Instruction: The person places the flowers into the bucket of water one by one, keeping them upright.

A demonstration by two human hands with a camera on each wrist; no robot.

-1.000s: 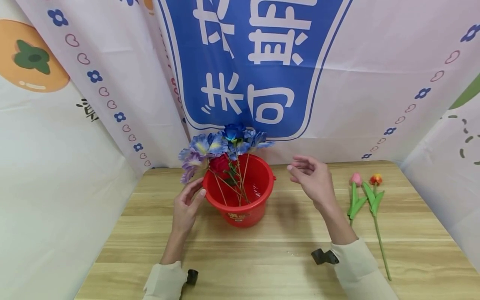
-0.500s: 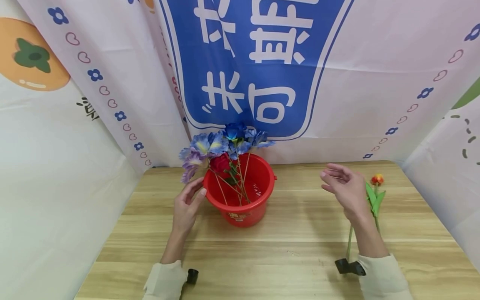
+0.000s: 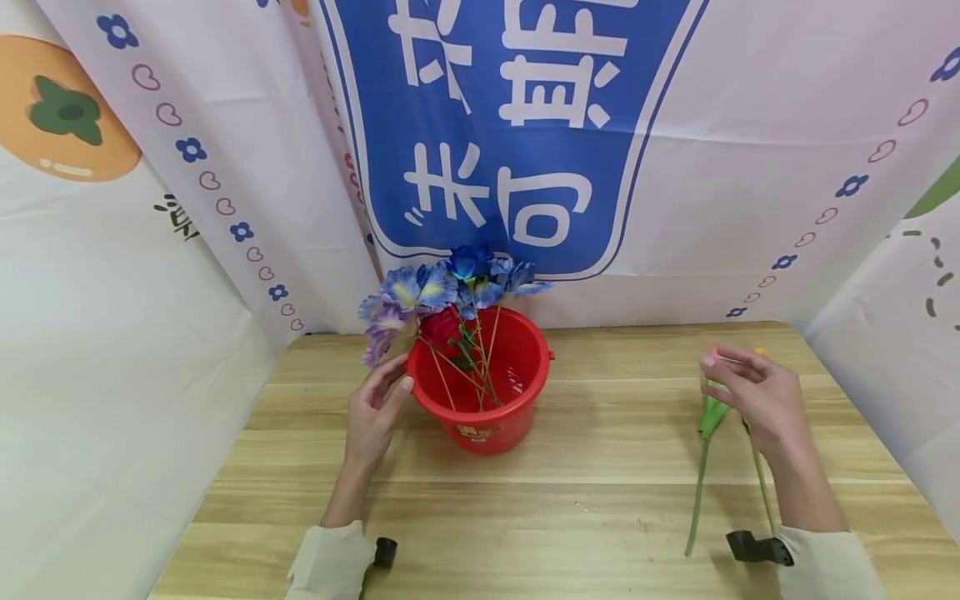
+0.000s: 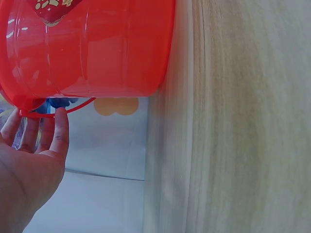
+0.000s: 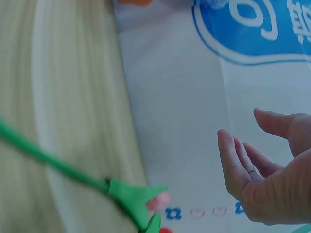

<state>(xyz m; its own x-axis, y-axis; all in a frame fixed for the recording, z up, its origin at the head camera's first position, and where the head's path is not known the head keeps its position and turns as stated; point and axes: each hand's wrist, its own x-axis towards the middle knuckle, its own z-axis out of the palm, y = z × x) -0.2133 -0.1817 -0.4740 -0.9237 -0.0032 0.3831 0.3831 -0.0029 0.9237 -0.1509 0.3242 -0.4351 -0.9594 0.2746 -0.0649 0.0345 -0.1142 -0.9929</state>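
Note:
My left hand (image 3: 372, 417) holds the left rim of a red bucket (image 3: 491, 433). In the left wrist view, its fingers meet the bucket's thin red handle (image 4: 81, 105). Inside lean artificial stems bearing blue-and-yellow irises (image 3: 420, 287), a purple iris (image 3: 386, 329), a blue rose (image 3: 468, 262) and a red rose (image 3: 441, 327). At the right, my right hand (image 3: 761, 396) hovers over a pink tulip (image 3: 703, 454), partly covering it, with thumb and fingers apart. An orange-red tulip (image 3: 763, 483) lies beside it, its bloom mostly hidden. The right wrist view shows nothing between the fingers.
A wooden table (image 3: 585, 550) carries everything, with small droplets or specks (image 3: 585, 507) near its middle. A printed curtain (image 3: 660, 217) hangs close behind the bucket, and pale fabric closes off both sides. Black wrist cameras (image 3: 757, 550) sit by the cuffs.
My right hand has moved right, from beside the bucket to above the tulips. The left hand and the bucket have stayed in place.

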